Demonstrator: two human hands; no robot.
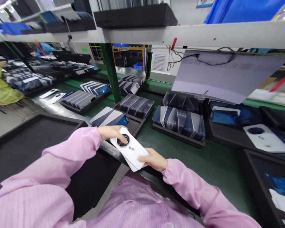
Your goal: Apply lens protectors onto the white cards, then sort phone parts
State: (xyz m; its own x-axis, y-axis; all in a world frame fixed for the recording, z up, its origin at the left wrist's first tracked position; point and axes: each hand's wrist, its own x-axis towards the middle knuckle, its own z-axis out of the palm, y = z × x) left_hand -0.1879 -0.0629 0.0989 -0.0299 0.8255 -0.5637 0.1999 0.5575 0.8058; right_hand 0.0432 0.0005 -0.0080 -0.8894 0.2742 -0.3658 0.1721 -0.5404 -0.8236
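- 2 hands hold a small stack of white phone back covers (130,148) above the desk's (218,164) near edge.
- Left hand (110,132) grips the top end; right hand (155,160) clasps the bottom end.
- Stack count unclear, edges overlapping.
- Black trays (179,123) of upright covers beyond; 1 loose white cover (266,139) lies right.

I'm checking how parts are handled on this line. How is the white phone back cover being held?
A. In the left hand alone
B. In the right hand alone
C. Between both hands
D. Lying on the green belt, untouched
C: the left hand grips the camera-ring end of the white cover and the right hand holds the other end, above the dark tray's edge.
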